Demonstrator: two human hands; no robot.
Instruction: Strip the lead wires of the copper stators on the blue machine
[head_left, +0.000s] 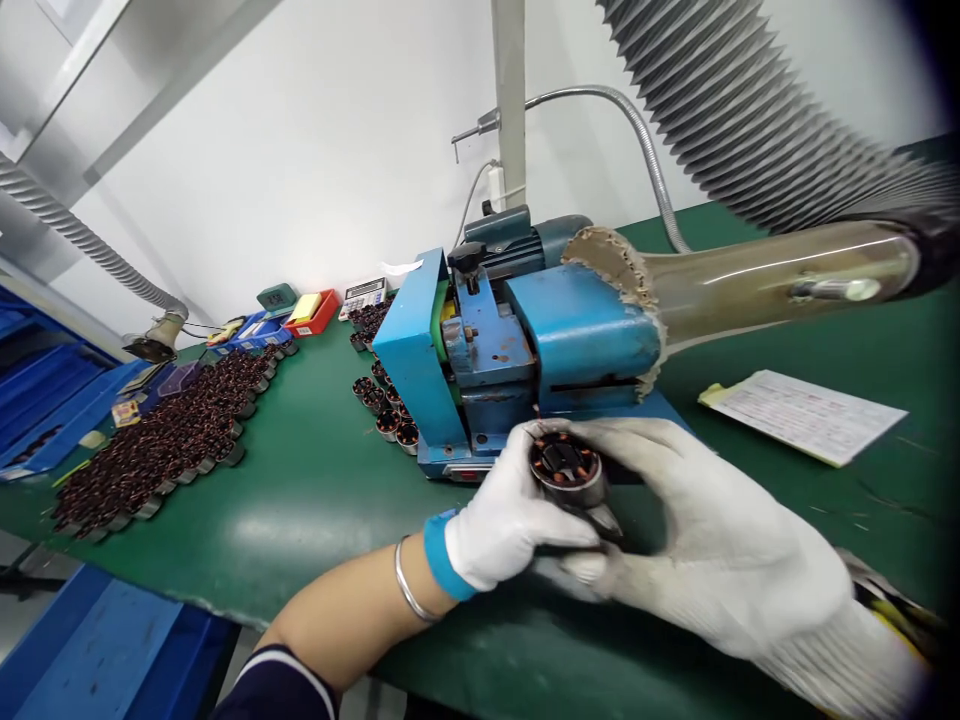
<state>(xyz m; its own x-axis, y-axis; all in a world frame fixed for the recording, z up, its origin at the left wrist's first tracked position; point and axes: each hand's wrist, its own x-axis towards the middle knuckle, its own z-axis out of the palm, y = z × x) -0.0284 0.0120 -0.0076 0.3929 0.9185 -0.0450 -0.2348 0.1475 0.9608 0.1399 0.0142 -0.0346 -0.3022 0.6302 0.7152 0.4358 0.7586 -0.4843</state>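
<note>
A motor stator (566, 465) with dark slots, copper windings and a metal outer ring is held upright in front of the blue bench machine (480, 350). My left hand (510, 510), in a white glove with a blue cuff, grips it from the left, the thumb across its lower front. A thin wire end stands up behind the stator. My right hand (705, 530), in a thicker white knit glove, curves round it from the right, fingers at the far side and thumb below. The exact contact of the right fingertips is partly hidden.
Many stators (180, 430) lie massed on the green table (315, 510) at left, with more stators (386, 410) beside the machine. A clear duct (750, 280) joins a grey ribbed hose (720, 100). A paper sheet (810, 415) lies right; a red bin (315, 312) and calculator (364, 297) stand behind.
</note>
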